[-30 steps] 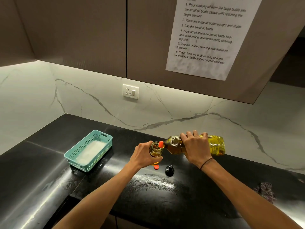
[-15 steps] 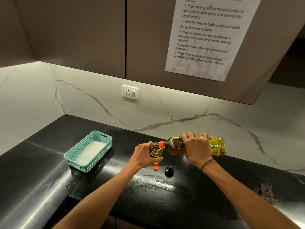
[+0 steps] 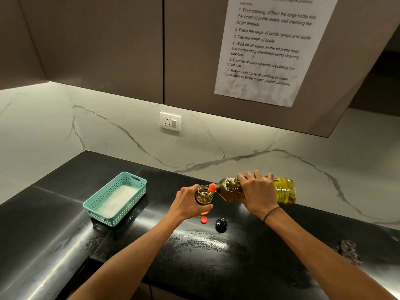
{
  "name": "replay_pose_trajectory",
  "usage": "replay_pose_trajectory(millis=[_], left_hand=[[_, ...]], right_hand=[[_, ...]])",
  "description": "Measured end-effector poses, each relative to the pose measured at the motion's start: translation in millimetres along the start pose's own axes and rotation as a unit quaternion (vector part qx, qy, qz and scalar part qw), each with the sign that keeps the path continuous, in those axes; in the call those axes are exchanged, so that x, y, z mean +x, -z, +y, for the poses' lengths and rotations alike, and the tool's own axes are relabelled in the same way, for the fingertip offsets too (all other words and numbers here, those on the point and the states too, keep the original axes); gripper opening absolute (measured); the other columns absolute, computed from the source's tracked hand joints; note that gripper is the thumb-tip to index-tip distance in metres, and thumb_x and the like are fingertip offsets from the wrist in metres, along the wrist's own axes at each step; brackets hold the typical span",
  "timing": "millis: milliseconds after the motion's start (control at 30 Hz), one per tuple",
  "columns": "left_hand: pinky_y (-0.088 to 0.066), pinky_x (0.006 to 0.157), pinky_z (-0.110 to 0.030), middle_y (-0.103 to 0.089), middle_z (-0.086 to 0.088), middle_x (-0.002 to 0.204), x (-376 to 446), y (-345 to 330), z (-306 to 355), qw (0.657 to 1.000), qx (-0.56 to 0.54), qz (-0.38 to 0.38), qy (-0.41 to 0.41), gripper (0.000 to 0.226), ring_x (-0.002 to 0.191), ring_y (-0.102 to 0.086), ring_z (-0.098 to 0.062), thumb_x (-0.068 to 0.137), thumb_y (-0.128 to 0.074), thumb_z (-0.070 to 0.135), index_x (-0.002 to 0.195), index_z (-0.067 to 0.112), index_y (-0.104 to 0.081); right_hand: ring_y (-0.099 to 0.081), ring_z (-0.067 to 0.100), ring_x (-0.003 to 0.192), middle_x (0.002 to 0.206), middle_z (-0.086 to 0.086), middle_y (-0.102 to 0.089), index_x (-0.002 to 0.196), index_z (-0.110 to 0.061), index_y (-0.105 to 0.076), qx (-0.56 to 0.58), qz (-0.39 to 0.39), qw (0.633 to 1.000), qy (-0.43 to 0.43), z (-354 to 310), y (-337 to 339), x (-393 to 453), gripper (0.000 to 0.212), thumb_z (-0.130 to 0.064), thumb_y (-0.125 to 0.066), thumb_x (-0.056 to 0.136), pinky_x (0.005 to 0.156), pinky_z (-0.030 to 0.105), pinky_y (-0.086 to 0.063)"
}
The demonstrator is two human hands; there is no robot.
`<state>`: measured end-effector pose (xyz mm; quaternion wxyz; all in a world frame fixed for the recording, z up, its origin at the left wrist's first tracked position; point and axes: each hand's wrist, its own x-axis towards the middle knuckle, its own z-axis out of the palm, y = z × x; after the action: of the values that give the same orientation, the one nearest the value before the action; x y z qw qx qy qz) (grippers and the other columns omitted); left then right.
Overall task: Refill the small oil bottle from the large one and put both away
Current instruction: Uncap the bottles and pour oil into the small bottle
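The small oil bottle [image 3: 204,197], a clear glass jar partly filled with amber oil, stands on the black countertop [image 3: 249,267] near its middle. The left hand [image 3: 187,204] grips it from the left, fingers and thumb curled round its body. Tipped almost level above the counter, the large oil bottle [image 3: 231,190] points left, its orange spout [image 3: 211,188] over the jar's open mouth. The right hand [image 3: 258,194] clamps it from above, fingers wrapped over the top; a black band [image 3: 270,213] circles that wrist. Just in front of the jar lie an orange cap [image 3: 204,220] and a black stopper [image 3: 221,225], apart from each other. Farther left sits a teal basket [image 3: 95,204] holding something white. A printed instruction sheet [image 3: 266,48] hangs on the cabinet above.
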<state>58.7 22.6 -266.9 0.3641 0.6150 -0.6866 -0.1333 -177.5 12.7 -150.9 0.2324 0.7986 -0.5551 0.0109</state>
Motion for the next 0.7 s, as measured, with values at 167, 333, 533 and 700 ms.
replay_pose_trajectory(millis=[167, 333, 533, 700], left_hand=[[-0.043, 0.063, -0.005, -0.069, 0.013, 0.086, 0.6, 0.5, 0.5, 1.0, -0.001, -0.002, 0.006, 0.051, 0.069, -0.065, -0.004, 0.072, -0.087, 0.06, 0.098, 0.023, -0.064], [-0.042, 0.06, -0.003, -0.068, 0.015, 0.086, 0.2, 2.2, 1.4, 1.0, -0.004, -0.004, 0.008, 0.05, 0.067, -0.063, -0.001, 0.073, -0.088, 0.059, 0.098, 0.024, -0.064], [-0.043, 0.062, -0.004, -0.071, 0.012, 0.087, 1.4, 2.0, 1.4, 1.0, -0.006, -0.001, 0.008, 0.051, 0.07, -0.065, -0.003, 0.072, -0.088, 0.059, 0.099, 0.023, -0.065], [-0.044, 0.063, -0.005, -0.072, 0.01, 0.088, 2.1, 0.7, 1.8, 1.0, -0.008, -0.002, 0.006, 0.051, 0.07, -0.067, -0.005, 0.072, -0.088, 0.06, 0.099, 0.022, -0.065]], right_hand=[[-0.065, 0.028, 0.104, 0.109, 0.004, -0.071, 0.123, -0.024, -0.06, -0.001, 0.001, 1.0, 0.001, 1.4, -0.2, 0.2, 0.052, -0.04, -0.082, 0.079, 0.089, 0.05, -0.048], [-0.065, 0.028, 0.102, 0.108, 0.004, -0.071, 0.122, -0.024, -0.061, 0.0, 0.0, 1.0, 0.0, 1.4, -0.9, 1.2, 0.052, -0.04, -0.084, 0.077, 0.088, 0.05, -0.049], [-0.065, 0.028, 0.103, 0.109, 0.004, -0.071, 0.122, -0.024, -0.061, -0.004, 0.005, 1.0, 0.004, 2.7, 0.4, 2.1, 0.053, -0.042, -0.083, 0.078, 0.089, 0.05, -0.048], [-0.065, 0.028, 0.103, 0.108, 0.004, -0.071, 0.123, -0.023, -0.061, -0.006, 0.008, 1.0, 0.005, 3.2, 0.9, 2.6, 0.053, -0.041, -0.084, 0.078, 0.088, 0.049, -0.048]])
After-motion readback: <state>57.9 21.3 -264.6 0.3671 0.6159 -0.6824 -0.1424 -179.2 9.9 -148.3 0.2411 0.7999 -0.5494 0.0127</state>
